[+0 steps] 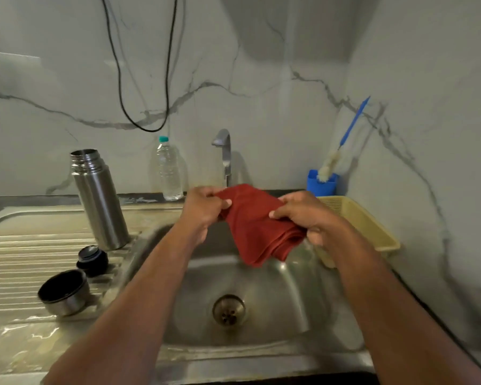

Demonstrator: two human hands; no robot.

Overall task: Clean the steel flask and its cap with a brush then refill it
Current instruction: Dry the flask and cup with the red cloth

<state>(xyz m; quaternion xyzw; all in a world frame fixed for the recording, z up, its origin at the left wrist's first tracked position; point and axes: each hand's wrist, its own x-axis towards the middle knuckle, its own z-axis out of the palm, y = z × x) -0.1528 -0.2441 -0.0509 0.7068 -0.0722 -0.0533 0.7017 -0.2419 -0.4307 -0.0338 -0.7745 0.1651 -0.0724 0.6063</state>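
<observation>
Steel flask (100,201) upright, uncapped, on drainboard; cap (64,291) mouth-up nearby.

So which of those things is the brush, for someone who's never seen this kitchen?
Start at the tap behind the sink and look right, into the corner. A blue cup stands there, and the brush leans out of it: a thin blue handle with a fluffy white head, the only long-handled thing around.

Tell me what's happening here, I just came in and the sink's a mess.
A person holds a red cloth over the sink, left hand and right hand both gripping it. The open flask stands on the drainboard with its stopper and cap beside it. The brush sits in a blue holder.
</observation>
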